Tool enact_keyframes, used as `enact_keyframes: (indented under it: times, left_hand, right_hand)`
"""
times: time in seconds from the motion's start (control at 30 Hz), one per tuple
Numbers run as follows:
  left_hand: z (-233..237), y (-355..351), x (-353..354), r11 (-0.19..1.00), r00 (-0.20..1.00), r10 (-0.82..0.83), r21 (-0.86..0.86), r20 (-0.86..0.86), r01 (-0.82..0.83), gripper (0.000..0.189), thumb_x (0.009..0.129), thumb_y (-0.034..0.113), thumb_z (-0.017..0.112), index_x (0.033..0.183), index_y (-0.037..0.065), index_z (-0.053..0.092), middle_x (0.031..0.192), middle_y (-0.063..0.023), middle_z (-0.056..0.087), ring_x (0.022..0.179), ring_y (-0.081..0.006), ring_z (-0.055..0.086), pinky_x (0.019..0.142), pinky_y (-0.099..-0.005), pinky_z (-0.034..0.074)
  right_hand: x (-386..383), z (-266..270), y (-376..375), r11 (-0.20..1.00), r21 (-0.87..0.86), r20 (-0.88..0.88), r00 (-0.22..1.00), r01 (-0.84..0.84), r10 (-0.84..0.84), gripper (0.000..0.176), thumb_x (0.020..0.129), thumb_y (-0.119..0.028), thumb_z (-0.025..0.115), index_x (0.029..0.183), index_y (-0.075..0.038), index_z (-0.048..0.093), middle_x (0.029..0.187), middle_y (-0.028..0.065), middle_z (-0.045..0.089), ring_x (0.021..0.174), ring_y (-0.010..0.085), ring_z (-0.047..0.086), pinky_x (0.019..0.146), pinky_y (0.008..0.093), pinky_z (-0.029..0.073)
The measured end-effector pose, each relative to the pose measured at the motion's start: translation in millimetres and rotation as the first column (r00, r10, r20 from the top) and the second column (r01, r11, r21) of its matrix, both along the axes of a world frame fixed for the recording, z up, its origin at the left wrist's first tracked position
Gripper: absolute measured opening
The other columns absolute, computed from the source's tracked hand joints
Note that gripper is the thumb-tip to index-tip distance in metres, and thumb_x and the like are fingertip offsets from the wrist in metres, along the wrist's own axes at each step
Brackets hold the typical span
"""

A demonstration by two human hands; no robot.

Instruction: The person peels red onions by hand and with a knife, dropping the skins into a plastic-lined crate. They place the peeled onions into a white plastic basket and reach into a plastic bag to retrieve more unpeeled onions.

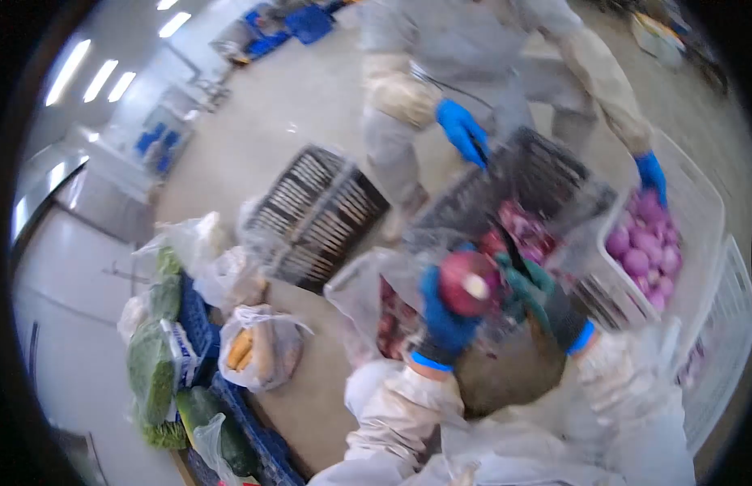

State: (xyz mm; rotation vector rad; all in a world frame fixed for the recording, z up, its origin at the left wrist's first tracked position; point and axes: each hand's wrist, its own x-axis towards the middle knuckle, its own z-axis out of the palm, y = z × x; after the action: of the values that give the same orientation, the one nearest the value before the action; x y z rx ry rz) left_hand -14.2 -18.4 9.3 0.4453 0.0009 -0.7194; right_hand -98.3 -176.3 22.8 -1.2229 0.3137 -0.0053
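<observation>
My left hand [443, 317], in a dark blue glove, grips a large red onion [466, 282] with a pale cut spot facing me. Just to its right, my right hand [539, 292], in a green and grey glove, is closed around a knife [513, 245] whose dark blade points up and away. Both hands are over the near side of a black crate [582, 182] holding loose red onion skins and pieces [528, 231]. Beside my left hand, an open clear bag [355, 287] holds more red onions [392, 320]. Motion blurs the fingers somewhat.
Opposite stands a co-worker with blue-gloved hands [465, 130]; one holds a dark thin object, the other touches peeled purple onions [647, 247] in a white crate [704, 198]. Another black crate [315, 215] stands left, near bagged vegetables [262, 348] and a large green gourd [218, 425].
</observation>
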Motion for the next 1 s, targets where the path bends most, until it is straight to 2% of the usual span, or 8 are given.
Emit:
enact_keyframes:
  times: [0.07,0.47,0.5,0.57,0.63,0.73,0.8,1.0]
  left_hand:
    - [-1,-3,-6,0.980,0.988,-0.012,0.199,0.155,-0.019,0.058,0.096,0.050,0.040,0.133,0.006,0.044,0.131,-0.0128,0.051,0.121,-0.0261,0.050,0.106,-0.0425,0.037]
    - [-5,12,2,0.941,0.962,-0.198,-0.310,-0.187,0.134,0.065,0.088,0.055,0.052,0.136,0.012,0.042,0.133,-0.0132,0.050,0.119,-0.0291,0.053,0.097,-0.0476,0.047]
    - [-5,12,1,0.946,0.949,-0.188,-0.307,-0.255,0.105,0.065,0.087,0.055,0.053,0.135,0.012,0.043,0.131,-0.0128,0.052,0.118,-0.0293,0.053,0.096,-0.0475,0.047]
    - [-8,14,7,0.977,0.963,-0.107,-0.209,-0.249,0.054,0.065,0.086,0.056,0.054,0.133,0.012,0.045,0.128,-0.0126,0.054,0.118,-0.0329,0.053,0.095,-0.0480,0.048]
    - [-5,15,7,0.984,0.976,-0.082,-0.173,-0.200,0.047,0.061,0.089,0.054,0.050,0.132,0.011,0.045,0.128,-0.0128,0.053,0.117,-0.0341,0.053,0.097,-0.0490,0.046]
    - [-7,11,11,0.995,0.978,-0.061,-0.095,-0.199,0.043,0.059,0.091,0.052,0.049,0.132,0.011,0.045,0.129,-0.0134,0.052,0.117,-0.0335,0.052,0.099,-0.0507,0.044]
    - [-8,10,8,0.997,0.986,-0.054,-0.070,-0.159,0.043,0.055,0.092,0.048,0.050,0.132,0.010,0.045,0.129,-0.0141,0.052,0.118,-0.0322,0.051,0.099,-0.0510,0.044]
    - [-16,-3,3,0.976,0.987,-0.037,0.219,0.158,0.002,0.051,0.093,0.040,0.052,0.133,0.010,0.044,0.129,-0.0124,0.052,0.117,-0.0276,0.052,0.095,-0.0445,0.046]
  right_hand:
    - [10,-8,7,0.986,-0.109,0.145,0.984,0.122,-0.106,0.039,0.089,-0.019,0.064,0.124,-0.007,0.055,0.097,0.0011,0.065,0.069,0.0081,0.058,0.056,0.0228,0.045]
    - [12,-7,-33,0.940,-0.310,0.078,0.989,0.146,-0.127,0.010,0.085,-0.012,0.064,0.089,-0.005,0.059,0.065,0.0021,0.055,0.056,0.0121,0.055,0.051,0.0287,0.045]
    - [13,-25,-43,0.865,-0.470,0.081,0.985,0.175,-0.154,0.010,0.084,-0.011,0.064,0.089,-0.005,0.058,0.064,0.0040,0.054,0.057,0.0139,0.056,0.052,0.0309,0.046]
    - [10,-47,-67,0.233,-0.954,0.206,0.978,0.191,0.040,0.032,0.079,-0.025,0.068,0.103,-0.006,0.060,0.077,0.0178,0.062,0.075,0.0365,0.062,0.067,0.0458,0.048]
    - [5,-47,-63,0.136,-0.990,-0.037,0.997,-0.029,-0.061,0.067,0.078,-0.040,0.068,0.130,-0.005,0.047,0.117,0.0287,0.055,0.104,0.0437,0.056,0.086,0.0469,0.047]
    - [16,-44,-45,0.265,-0.953,0.138,0.989,0.149,-0.057,0.067,0.079,-0.033,0.071,0.133,-0.003,0.044,0.127,0.0244,0.050,0.108,0.0381,0.056,0.090,0.0428,0.046]
    - [24,-46,-28,0.891,-0.443,0.293,0.955,0.096,0.043,0.057,0.085,-0.025,0.068,0.132,-0.003,0.045,0.119,0.0146,0.057,0.096,0.0217,0.060,0.079,0.0327,0.051]
    - [18,1,-8,0.953,-0.279,0.000,0.993,-0.116,0.121,0.050,0.088,-0.021,0.066,0.130,-0.001,0.049,0.102,0.0037,0.063,0.078,0.0053,0.057,0.057,0.0208,0.048]
